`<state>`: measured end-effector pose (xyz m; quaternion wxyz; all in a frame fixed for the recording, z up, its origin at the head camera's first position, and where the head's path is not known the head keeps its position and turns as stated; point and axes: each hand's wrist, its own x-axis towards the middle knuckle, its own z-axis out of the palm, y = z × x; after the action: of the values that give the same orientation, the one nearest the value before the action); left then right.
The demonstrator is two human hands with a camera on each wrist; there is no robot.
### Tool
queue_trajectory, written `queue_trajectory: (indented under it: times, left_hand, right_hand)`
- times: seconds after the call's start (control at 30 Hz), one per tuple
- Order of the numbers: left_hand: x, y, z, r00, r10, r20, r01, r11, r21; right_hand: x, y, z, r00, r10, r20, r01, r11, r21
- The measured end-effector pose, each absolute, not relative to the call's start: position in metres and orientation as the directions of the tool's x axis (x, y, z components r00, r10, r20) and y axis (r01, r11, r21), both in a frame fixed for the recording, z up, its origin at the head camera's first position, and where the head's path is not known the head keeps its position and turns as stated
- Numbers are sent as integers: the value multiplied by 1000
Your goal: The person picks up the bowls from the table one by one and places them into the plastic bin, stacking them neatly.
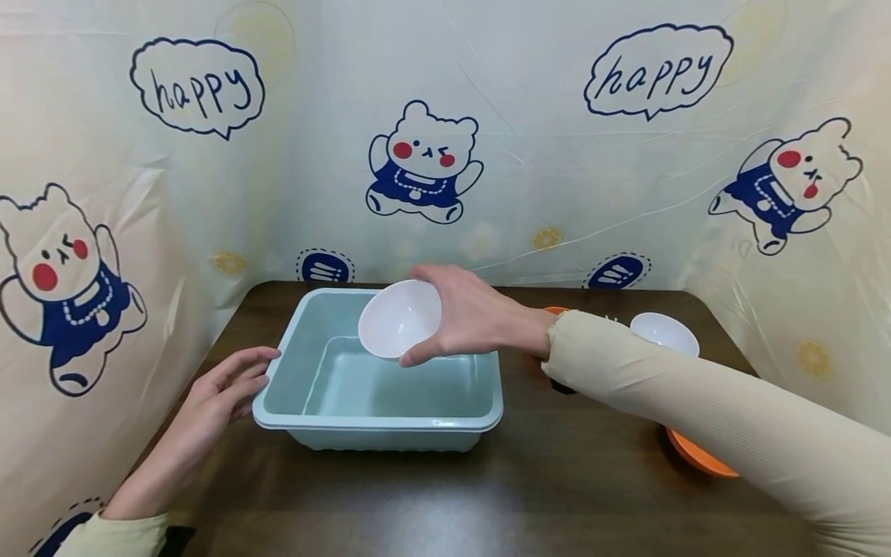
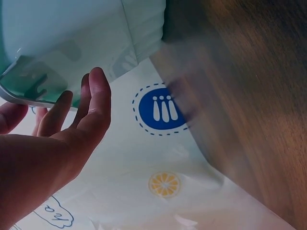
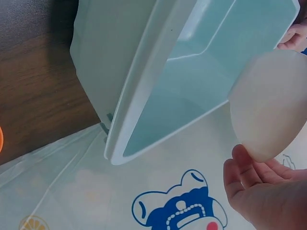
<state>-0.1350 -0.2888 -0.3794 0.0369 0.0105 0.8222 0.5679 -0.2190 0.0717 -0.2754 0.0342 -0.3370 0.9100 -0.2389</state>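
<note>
My right hand [image 1: 466,313] grips a small white bowl [image 1: 398,319] by its edge, with the thumb at the near side and the fingers at the far side. The bowl is tilted, its hollow facing the head camera, above a pale blue-green plastic basin [image 1: 376,423]. In the right wrist view the bowl's smooth outside [image 3: 268,105] shows over the basin's end. At the basin's left rim, my left hand [image 1: 226,394] touches with loosely bent fingers. The left wrist view has these fingers [image 2: 98,91] beside the basin's outer wall [image 2: 86,43].
On the right of the dark wooden table [image 1: 557,472], another white bowl [image 1: 664,333] is partly behind my right sleeve [image 1: 661,394]. An orange dish [image 1: 703,456] shows below the sleeve, and an orange rim [image 1: 555,310] peeks out behind the wrist. A printed curtain [image 1: 515,155] surrounds the table's back and sides.
</note>
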Motion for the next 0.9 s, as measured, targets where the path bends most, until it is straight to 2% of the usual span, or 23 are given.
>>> queue_trajectory:
  times: [0.9]
  left_hand:
    - [-135,-288,-375,-995,60,-85,-56,380,923]
  right_hand:
    - [-236,30,-292,-721,-692,12,-628,647,-433]
